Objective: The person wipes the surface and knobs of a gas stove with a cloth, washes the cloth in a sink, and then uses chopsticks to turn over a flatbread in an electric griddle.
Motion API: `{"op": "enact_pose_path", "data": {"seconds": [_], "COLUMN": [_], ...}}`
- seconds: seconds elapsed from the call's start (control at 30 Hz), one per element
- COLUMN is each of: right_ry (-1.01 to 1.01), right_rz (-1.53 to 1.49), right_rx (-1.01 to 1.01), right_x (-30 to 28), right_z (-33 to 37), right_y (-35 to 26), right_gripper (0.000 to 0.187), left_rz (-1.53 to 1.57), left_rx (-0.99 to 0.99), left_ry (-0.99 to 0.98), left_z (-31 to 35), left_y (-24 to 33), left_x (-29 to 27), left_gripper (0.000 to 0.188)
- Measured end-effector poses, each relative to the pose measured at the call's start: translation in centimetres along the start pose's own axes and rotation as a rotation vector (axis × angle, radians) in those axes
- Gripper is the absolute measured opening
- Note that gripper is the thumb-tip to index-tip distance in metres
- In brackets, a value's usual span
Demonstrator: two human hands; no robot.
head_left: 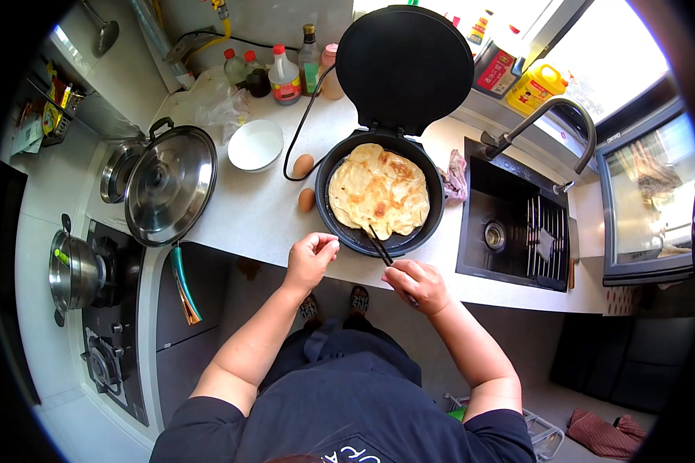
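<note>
A browned flatbread [380,189] lies in the round black electric griddle [439,202], whose lid [404,65] stands raised at the back. My right hand [418,282] is closed around dark chopsticks [380,247], their tips at the bread's near edge. Left of them, my left hand [312,259] hovers by the griddle's front rim with thumb and fingers pinched together; whether anything small is between them I cannot make out. Two brown eggs, one egg [303,165] behind the other egg [306,200], rest on the counter beside the griddle. Behind them sits a white bowl [255,145].
At right is a dark sink [494,224] with a curved faucet [552,116] and a drying rack [546,239]. A large lidded pan [170,185] stands left, its handle jutting past the counter edge. Farther left are a steel pot [75,270] and gas stove [112,347]. Several bottles [286,77] line the back.
</note>
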State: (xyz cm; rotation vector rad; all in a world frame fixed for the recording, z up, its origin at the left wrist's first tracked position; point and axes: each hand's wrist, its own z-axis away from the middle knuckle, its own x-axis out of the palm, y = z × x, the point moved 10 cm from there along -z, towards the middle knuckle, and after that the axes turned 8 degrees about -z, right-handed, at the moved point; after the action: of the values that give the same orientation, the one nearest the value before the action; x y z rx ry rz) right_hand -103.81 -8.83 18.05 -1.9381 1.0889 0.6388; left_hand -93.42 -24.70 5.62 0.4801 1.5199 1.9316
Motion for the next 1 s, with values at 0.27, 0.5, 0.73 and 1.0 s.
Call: {"op": "enact_pose_path", "data": {"seconds": [0.27, 0.5, 0.73, 1.0], "right_ry": [0.271, 0.977, 0.880, 0.044], "right_rz": [-0.079, -0.629, -0.664, -0.130], "right_rx": [0.087, 0.860, 0.878, 0.048], "right_x": [-1.7, -1.7, -2.6, 0.1], "right_z": [1.8, 10.2, 9.8, -0.7], "right_y": [1.8, 12.7, 12.4, 0.8], "right_gripper": [0.031, 0.016, 0.015, 0.024], "left_rz": [-0.042, -0.030, -0.017, -0.033], "left_rx": [-0.027, -0.029, -0.039, -0.065], "left_ry": [-0.015, -0.029, -0.007, -0.061], "left_z": [-0.2, -0.5, -0.8, -1.0], "left_y": [-0.8, -0.4, -0.7, -1.5], "left_x": [-0.2, 0.2, 0.3, 1.2], "left_gripper": [0.014, 0.014, 0.013, 0.015]}}
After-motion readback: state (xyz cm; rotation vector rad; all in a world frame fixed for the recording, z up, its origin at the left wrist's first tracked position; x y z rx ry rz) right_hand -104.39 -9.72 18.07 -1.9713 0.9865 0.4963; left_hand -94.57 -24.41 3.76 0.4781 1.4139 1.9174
